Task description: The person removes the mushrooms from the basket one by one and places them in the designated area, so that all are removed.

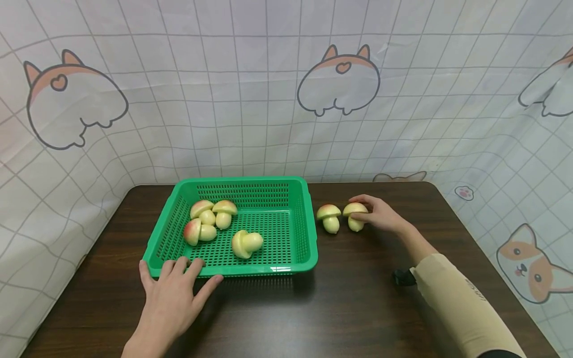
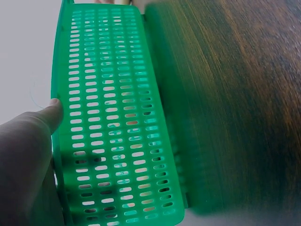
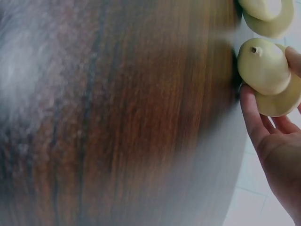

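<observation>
My right hand (image 1: 379, 215) holds a pale yellow toy mushroom (image 1: 356, 223) with a reddish-tinged cap, on the table right of the basket. In the right wrist view, its fingers lie around the toy mushroom (image 3: 263, 68), whose stem end faces the camera. A second toy mushroom (image 1: 331, 219) stands just left of it. My left hand (image 1: 172, 298) rests on the near left rim of a green plastic basket (image 1: 268, 270), fingers spread. The left wrist view shows the thumb (image 2: 52, 113) against the rim of the slotted basket wall (image 2: 108, 117).
Inside the basket, three toy mushrooms (image 1: 208, 232) cluster at the left, and another toy mushroom (image 1: 247, 243) lies on its side near the middle. A dark wooden table (image 1: 340, 308) carries everything. Behind it hangs a white gridded cloth (image 1: 250, 99) with cartoon dogs.
</observation>
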Tool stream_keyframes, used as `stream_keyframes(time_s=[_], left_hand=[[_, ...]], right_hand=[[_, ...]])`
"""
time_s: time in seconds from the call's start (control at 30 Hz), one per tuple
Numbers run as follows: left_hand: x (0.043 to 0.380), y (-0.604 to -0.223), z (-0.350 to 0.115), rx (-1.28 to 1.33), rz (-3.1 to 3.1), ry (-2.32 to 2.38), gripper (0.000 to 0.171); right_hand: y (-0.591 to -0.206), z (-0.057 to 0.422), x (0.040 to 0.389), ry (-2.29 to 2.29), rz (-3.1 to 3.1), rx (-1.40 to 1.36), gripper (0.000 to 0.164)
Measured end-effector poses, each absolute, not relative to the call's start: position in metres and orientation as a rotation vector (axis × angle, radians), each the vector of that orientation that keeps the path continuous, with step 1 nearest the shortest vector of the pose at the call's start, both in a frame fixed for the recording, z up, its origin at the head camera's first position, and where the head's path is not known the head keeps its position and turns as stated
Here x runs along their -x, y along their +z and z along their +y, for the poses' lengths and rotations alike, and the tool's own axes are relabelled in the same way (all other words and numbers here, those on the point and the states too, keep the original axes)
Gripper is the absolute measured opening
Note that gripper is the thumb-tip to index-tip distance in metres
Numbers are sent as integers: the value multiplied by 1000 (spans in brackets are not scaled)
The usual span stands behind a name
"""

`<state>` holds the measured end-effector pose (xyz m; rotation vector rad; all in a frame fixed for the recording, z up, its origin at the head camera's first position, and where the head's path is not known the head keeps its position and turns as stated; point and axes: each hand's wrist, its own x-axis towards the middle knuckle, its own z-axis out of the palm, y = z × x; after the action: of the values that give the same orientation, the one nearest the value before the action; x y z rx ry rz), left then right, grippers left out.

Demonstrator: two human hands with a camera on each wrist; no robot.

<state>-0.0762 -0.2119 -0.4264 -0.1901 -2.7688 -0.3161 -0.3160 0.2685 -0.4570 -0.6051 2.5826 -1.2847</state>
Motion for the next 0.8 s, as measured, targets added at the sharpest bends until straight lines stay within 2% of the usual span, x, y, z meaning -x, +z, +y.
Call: stream_keyframes(time_s=[0.8], left_hand=[[76,-426,-212,190,-2774,-314,53]], right_hand=[[-448,271,313,-1334,2541,574,59]])
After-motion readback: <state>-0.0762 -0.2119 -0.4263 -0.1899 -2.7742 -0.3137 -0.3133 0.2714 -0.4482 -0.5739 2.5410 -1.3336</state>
